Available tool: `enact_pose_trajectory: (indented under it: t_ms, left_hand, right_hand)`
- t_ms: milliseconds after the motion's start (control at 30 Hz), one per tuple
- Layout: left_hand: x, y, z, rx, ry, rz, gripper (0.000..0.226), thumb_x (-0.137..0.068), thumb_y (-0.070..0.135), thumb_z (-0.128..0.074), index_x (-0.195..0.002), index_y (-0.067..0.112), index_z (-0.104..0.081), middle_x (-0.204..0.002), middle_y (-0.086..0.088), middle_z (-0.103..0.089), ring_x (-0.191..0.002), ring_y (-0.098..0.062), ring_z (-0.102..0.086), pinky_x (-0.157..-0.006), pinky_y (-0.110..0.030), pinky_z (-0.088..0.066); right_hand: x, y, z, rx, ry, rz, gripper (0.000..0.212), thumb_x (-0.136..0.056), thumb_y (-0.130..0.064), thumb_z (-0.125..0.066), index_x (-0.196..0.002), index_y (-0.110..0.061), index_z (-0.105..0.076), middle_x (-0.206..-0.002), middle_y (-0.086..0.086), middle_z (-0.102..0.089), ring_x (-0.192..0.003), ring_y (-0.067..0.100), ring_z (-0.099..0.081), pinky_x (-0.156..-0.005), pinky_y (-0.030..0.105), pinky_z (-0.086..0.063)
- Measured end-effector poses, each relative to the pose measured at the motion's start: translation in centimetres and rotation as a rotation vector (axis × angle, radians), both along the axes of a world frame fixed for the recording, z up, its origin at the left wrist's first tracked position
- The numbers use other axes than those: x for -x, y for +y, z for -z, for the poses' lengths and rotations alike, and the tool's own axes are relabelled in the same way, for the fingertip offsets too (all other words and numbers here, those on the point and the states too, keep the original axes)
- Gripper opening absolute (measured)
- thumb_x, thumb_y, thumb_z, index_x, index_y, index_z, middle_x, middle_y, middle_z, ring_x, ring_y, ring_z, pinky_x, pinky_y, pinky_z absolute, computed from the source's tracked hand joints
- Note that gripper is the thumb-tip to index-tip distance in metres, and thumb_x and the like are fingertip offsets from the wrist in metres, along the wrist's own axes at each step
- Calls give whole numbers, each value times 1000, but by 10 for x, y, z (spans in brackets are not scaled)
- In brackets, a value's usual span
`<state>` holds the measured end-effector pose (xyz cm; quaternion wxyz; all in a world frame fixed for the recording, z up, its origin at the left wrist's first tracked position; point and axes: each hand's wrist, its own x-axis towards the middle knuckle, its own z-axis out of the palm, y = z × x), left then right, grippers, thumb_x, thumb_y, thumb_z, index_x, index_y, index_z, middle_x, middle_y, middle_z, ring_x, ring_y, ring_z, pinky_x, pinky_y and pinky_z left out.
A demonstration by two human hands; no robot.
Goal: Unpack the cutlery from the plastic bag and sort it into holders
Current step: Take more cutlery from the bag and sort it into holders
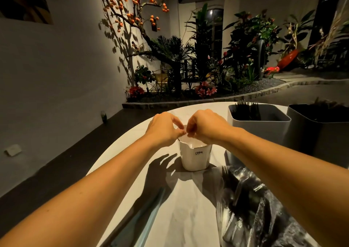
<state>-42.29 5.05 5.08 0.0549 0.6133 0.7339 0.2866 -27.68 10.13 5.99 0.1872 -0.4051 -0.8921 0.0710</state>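
Above white holder (195, 157): left hand (164, 128), right hand (204, 126) both pinching small clear wrapper (185, 132); plastic bag (253, 207) nearby.

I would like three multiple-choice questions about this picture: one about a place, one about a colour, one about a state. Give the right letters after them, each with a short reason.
1. Where does the plastic bag of cutlery lie, seen from the white holder?
A. nearer the person, to the right
B. behind it, by the plants
C. on the floor to the left

2. What colour is the holder with the letters CRBW?
A. red
B. white
C. black

3. What are the two hands doing?
A. lying flat on the table
B. pinching something small together above the white holder
C. each lifting a grey holder

Answers:
1 A: the plastic bag lies at the lower right on the table.
2 B: the white holder is plainly white.
3 B: the left hand and the right hand meet fingertip to fingertip over its rim; what they pinch is too small to tell.
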Motion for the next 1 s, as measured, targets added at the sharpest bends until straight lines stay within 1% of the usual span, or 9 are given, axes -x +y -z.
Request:
enact_pose_trajectory:
  t_ms: [67,167,300,467,700,800,867,933,1000]
  left_hand:
    - [2,-2,-4,-41,4,-6,11,-95,25,-67,-101,26,-77,-130,-1,-65,-133,-23,-49,-101,-41,-47]
    - [-3,-12,-15,-105,0,-30,20,-100,15,-59,-105,24,-76,-135,-3,-62,-122,-22,-57,-84,-29,-49]
    - [-18,-36,-32,-146,-30,9,21,-100,13,-57,-112,22,-72,-137,-4,-58,-127,-20,-53,-98,-35,-47]
    - [-53,-78,-47,-180,-105,125,27,-101,14,-56,-127,19,-62,-122,-1,-63,-103,-12,-60,-83,-26,-49]
    - [-119,-147,-40,-57,-127,284,36,-100,14,-57,-134,24,-51,-113,0,-64,-100,-19,-64,-81,-30,-54]
    - [-142,-168,-35,18,-119,344,35,-100,18,-60,-132,23,-50,-108,-1,-65,-95,-18,-66,-82,-36,-60]
    - [-160,-181,-29,54,-95,382,31,-99,18,-61,-128,21,-51,-107,-2,-66,-93,-17,-66,-83,-37,-59]
    - [-178,-196,-22,108,-90,433,28,-97,18,-65,-123,18,-54,-107,-2,-67,-90,-13,-65,-79,-30,-58]
    - [-194,-212,-16,190,-30,488,31,-92,23,-71,-119,16,-57,-107,-2,-67,-93,-14,-66,-85,-33,-59]
  right_hand:
    - [-1,0,-6,-23,35,5,13,-88,-20,-72,-98,-26,-77,-96,-3,-74,-88,17,-67,-82,39,-59]
    - [-6,-5,-19,-37,88,-9,15,-87,-13,-70,-96,-24,-77,-92,-4,-73,-85,16,-67,-79,39,-60]
    - [-22,-27,-34,-15,121,-25,15,-90,-13,-66,-95,-25,-75,-92,-6,-72,-85,13,-66,-79,38,-60]
    - [-62,-73,-51,64,109,-41,11,-93,-22,-65,-99,-22,-75,-95,-5,-73,-88,10,-65,-84,35,-57]
    - [-131,-149,-51,143,147,-8,13,-93,-24,-68,-99,-16,-76,-90,-3,-74,-82,7,-67,-81,30,-57]
    - [-160,-180,-52,228,107,-11,12,-95,-24,-65,-92,-17,-74,-78,-4,-72,-66,4,-66,-59,19,-51]
    - [-180,-199,-50,289,56,-7,13,-96,-23,-64,-91,-13,-72,-78,1,-72,-61,7,-68,-52,18,-50]
    - [-198,-215,-47,388,13,15,15,-95,-19,-64,-97,-7,-71,-82,8,-74,-63,13,-71,-55,21,-55]
    - [-213,-229,-43,508,-32,32,14,-96,-14,-63,-101,-2,-70,-85,12,-74,-69,19,-74,-60,25,-59]
